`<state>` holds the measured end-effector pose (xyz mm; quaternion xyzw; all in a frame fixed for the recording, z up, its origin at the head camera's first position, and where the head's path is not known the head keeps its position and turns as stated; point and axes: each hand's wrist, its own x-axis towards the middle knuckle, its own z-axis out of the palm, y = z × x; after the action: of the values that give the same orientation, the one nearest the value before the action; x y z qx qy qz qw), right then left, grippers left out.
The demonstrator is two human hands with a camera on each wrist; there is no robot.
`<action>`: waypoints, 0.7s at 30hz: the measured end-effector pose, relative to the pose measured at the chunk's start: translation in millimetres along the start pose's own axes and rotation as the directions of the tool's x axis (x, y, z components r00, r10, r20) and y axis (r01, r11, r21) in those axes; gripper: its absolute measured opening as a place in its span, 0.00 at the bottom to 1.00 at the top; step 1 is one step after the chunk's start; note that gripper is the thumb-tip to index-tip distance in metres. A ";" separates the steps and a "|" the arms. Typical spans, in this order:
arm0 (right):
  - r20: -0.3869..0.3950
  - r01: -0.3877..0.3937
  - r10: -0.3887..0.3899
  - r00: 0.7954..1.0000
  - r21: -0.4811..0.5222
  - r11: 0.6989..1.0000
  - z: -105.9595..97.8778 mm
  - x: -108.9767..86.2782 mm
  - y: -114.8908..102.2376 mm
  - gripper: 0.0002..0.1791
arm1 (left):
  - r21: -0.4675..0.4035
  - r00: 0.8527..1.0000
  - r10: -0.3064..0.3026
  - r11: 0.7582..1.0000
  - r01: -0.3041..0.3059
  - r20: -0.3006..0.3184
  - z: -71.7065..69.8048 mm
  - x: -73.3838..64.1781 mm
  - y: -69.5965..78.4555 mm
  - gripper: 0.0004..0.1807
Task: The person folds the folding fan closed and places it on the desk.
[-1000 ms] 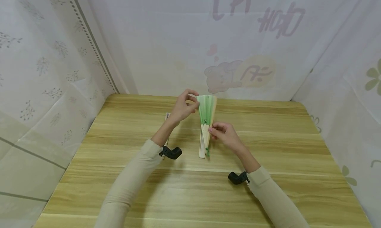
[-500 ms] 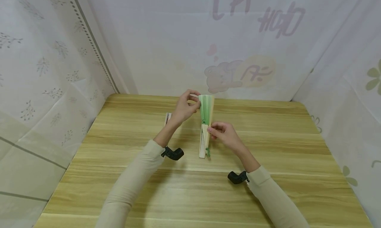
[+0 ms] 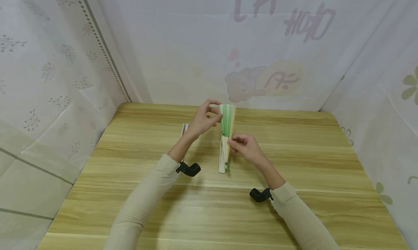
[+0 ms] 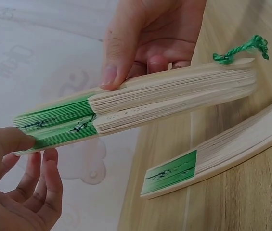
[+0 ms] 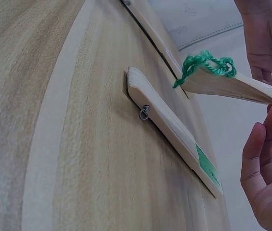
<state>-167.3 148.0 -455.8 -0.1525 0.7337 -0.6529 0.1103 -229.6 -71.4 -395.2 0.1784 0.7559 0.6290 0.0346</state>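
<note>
Both hands hold a green folding fan (image 3: 227, 121) with pale wooden ribs, mostly folded, over the table. My left hand (image 3: 203, 120) pinches the edge of its green leaf between thumb and fingers, as the left wrist view shows. My right hand (image 3: 246, 145) pinches the wooden ribs near the middle. A knotted green cord (image 4: 244, 49) hangs at the ribbed end. Below lies a second folded fan (image 5: 167, 122), with a small metal ring at its pivot and a green patch at the far end.
A third folded fan (image 3: 185, 127) lies on the wooden table (image 3: 287, 163), partly hidden behind the left forearm. Printed cloth (image 3: 183, 54) hangs at the back and sides. A black camera mount (image 3: 260, 195) juts inward from the right wrist, another (image 3: 190, 169) from the left.
The held fan's spread has narrowed a little, its pleats drawn closer together. My left hand has shifted slightly right; the right hand has stayed almost still.
</note>
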 end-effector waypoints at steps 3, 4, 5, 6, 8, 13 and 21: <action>-0.007 0.014 -0.014 1.000 0.008 1.000 0.1 -0.7 -0.4 0.11 | -0.006 1.000 0.002 1.000 -0.002 -0.017 0.7 0.4 0.3 0.21; -0.011 0.019 -0.019 1.000 0.008 1.000 0.3 -0.8 -0.8 0.11 | -0.008 1.000 0.002 1.000 -0.003 -0.023 0.8 0.4 0.6 0.21; -0.016 0.023 -0.022 1.000 0.009 1.000 0.4 -1.0 -0.9 0.11 | -0.009 1.000 0.003 1.000 -0.003 -0.029 1.0 0.5 0.8 0.21; -0.022 0.024 -0.024 0.999 0.010 1.000 0.4 -1.1 -0.8 0.11 | -0.009 0.999 0.003 1.000 -0.004 -0.035 1.3 0.5 1.2 0.21; -0.033 0.026 -0.026 0.999 0.010 1.000 0.3 -1.1 -0.4 0.11 | -0.012 0.999 0.008 1.000 -0.009 -0.044 1.5 0.7 1.8 0.21; -0.043 0.028 -0.027 0.999 0.012 1.000 0.4 -0.6 0.1 0.10 | -0.021 0.998 0.031 0.999 -0.032 -0.060 2.1 1.2 2.7 0.21; -0.020 0.038 -0.038 0.999 0.012 0.999 0.3 -0.4 -2.0 0.10 | -0.040 0.997 0.037 0.998 -0.040 -0.072 4.6 0.6 2.4 0.21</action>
<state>-166.6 147.6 -453.9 -0.1590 0.7275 -0.6611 0.0915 -228.3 -66.6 -393.8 0.1697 0.7400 0.6508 -0.0007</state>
